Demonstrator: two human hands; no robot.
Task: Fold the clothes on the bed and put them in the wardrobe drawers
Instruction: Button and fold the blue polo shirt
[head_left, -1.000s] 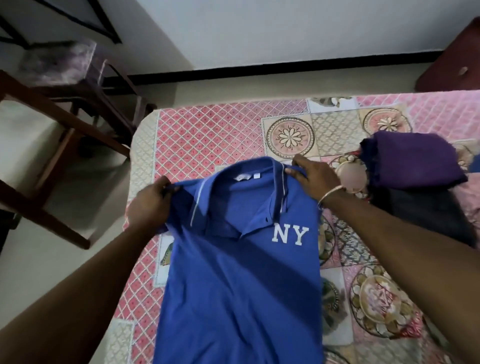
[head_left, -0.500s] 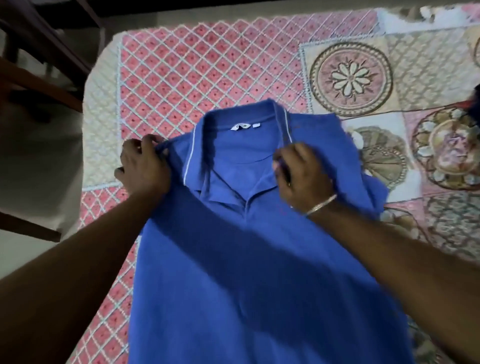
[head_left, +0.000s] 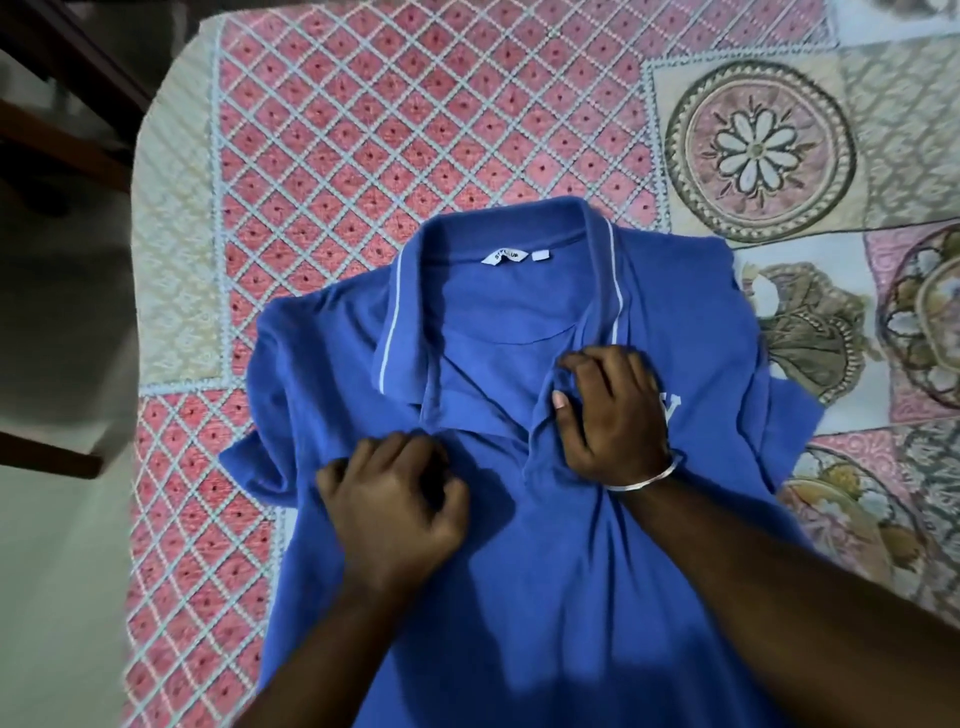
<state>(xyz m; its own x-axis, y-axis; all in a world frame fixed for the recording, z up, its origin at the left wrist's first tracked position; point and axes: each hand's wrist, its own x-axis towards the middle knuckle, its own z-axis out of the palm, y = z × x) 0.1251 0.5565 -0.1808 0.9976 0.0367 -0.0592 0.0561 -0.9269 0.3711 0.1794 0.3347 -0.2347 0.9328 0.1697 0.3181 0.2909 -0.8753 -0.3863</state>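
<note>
On the bed (head_left: 363, 130), one blue polo shirt (head_left: 519, 597) lay face up on a quilted pink diamond-pattern cover with floral medallion patches. Soft knit, white-piped collar. Left hand (head_left: 395, 509) bunched the placket fabric in its grip; right hand (head_left: 613, 410), wearing one thin bangle (head_left: 644, 480), pinched the collar's other edge. Dark wooden chair legs (head_left: 57, 130) stood beside the bed.

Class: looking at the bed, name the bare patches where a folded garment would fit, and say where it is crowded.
Free: the pink lattice bedspread beyond the blue polo shirt collar, and the flower medallion patch at far right. Crowded: the middle, where the shirt lies spread under the left hand and right hand.
</note>
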